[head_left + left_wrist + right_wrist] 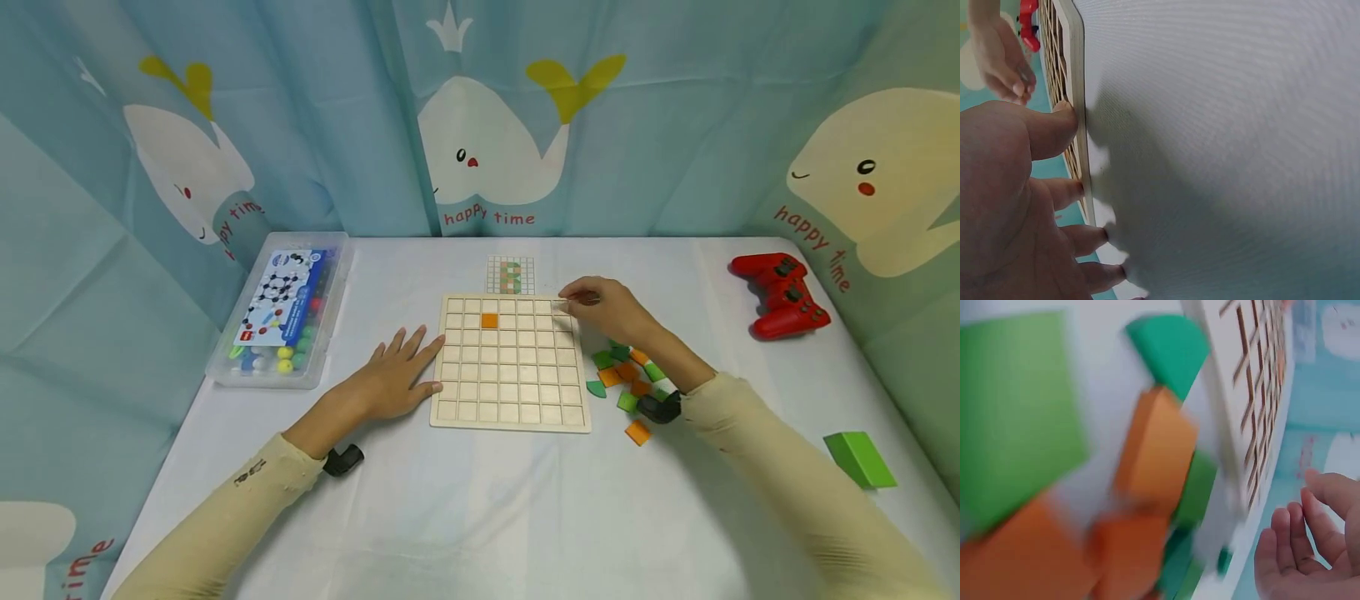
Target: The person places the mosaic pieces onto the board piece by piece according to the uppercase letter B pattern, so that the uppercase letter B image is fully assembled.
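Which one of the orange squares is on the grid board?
The orange square in the third column from the left, second row from the far edge of the grid board; the other orange pieces lie on the table to its right.

Blue curtains (337, 108) right across the top, white whales (495, 150) printed on them, white-covered table (450, 525) filling lower centre!

Left hand (393, 381) palm down, fingers spread, thumb out to the side, left forearm (225, 521) angled in from lower left; right hand (609, 310) raised, fingers loosely bent, thumb near them, right forearm (802, 479) from lower right.
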`<state>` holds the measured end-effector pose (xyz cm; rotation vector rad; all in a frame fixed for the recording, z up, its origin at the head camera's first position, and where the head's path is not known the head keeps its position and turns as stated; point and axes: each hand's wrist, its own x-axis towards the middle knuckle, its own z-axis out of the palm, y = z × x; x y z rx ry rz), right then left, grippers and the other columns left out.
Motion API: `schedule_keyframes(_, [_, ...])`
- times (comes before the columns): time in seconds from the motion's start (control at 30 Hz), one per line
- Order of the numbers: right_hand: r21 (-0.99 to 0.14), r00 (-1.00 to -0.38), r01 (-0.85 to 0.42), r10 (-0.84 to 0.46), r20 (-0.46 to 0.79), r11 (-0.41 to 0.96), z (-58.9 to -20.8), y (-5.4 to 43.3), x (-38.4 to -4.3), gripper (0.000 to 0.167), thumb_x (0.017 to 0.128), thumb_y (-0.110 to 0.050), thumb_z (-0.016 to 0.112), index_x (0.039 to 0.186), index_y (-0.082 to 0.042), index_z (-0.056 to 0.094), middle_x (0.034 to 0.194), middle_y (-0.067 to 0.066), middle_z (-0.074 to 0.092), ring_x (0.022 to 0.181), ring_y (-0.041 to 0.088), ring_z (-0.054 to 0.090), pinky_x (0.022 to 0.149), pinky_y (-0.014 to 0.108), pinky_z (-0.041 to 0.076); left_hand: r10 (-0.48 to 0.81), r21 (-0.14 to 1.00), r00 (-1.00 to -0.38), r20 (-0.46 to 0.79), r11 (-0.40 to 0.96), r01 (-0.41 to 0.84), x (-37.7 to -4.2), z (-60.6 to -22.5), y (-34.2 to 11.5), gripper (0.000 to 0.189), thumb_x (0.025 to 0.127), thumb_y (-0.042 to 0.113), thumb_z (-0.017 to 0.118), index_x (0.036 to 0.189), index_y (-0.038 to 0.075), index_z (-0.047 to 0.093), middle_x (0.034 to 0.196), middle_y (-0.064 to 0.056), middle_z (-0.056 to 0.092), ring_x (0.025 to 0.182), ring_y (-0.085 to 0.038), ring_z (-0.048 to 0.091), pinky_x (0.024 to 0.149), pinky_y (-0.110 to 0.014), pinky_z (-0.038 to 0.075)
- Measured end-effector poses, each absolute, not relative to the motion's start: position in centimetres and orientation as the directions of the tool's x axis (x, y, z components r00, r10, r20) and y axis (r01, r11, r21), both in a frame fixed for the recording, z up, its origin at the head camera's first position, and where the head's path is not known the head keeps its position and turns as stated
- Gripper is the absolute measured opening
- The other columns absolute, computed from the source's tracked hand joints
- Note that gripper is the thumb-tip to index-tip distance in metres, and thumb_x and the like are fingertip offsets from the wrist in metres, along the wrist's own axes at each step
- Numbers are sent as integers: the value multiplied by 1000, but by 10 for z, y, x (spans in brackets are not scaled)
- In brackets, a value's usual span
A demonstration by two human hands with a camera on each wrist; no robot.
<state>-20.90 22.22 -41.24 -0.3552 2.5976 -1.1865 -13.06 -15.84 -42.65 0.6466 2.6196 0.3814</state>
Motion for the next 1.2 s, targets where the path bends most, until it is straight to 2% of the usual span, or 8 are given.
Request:
schedule_keyframes(0.2, [-748,-949,-15,-246,-199,664,-410,263,-196,45,109,-35,61,142,-3,61,142,22,61,137,39,54,112,57,47,489,348,-808,-330,858,377,-131,-428,-159,75,111,50,47,172,20,13,177,-19,3,161,-47,-1,126,-70,9])
schedule_keyframes(0.33, [-694,-944,29,-208,-256,720,-413,281,-189,50,108,-38,62,144,-3,59,142,23,61,130,39,56,111,56,48,484,353,-810,-332,860,369,-132,-431,-160,76,111,51,47,172,22,13,177,-18,2,162,-46,-2,126,-70,9])
schedule_keyframes(0.43, [-664,-936,43,-203,-288,746,-415,290,-186,46,108,-33,63,143,-2,60,138,23,61,122,37,57,106,51,50,483,365,-810,-332,858,362,-133,-432,-160,76,111,50,48,172,21,13,177,-18,2,162,-47,-2,126,-71,8])
schedule_keyframes(0.57, [-647,-927,29,-222,-302,762,-418,296,-182,42,107,-29,66,138,-1,62,131,22,62,114,34,56,102,47,50,482,370,-811,-332,857,358,-132,-431,-160,76,111,49,49,172,21,14,177,-18,2,161,-47,-2,126,-71,8])
schedule_keyframes(0.77, [-641,-920,-30,-272,-282,767,-423,297,-181,36,106,-23,67,133,2,65,134,26,59,117,39,53,109,59,46,486,370,-811,-326,855,364,-132,-431,-159,74,111,47,48,172,20,15,177,-19,3,162,-48,-1,125,-71,8])
schedule_keyframes(0.9, [-625,-927,-37,-261,-270,780,-425,295,-181,34,107,-20,65,133,1,65,132,25,59,116,38,52,107,58,47,486,365,-812,-324,856,366,-131,-429,-158,74,111,47,49,172,19,15,177,-19,4,161,-48,0,125,-71,9])
schedule_keyframes(1.03, [-630,-932,-45,-261,-253,775,-427,296,-181,37,106,-22,66,136,1,63,133,24,59,117,38,54,107,56,49,485,361,-813,-322,857,369,-131,-430,-158,74,112,47,48,172,20,15,177,-19,4,162,-48,0,125,-71,9])
schedule_keyframes(1.2, [-657,-923,-54,-288,-254,752,-429,297,-182,42,105,-22,69,138,2,61,138,25,55,124,41,51,112,61,45,479,353,-812,-333,862,363,-132,-431,-158,75,111,48,48,172,21,14,177,-18,3,162,-47,-1,126,-71,9])
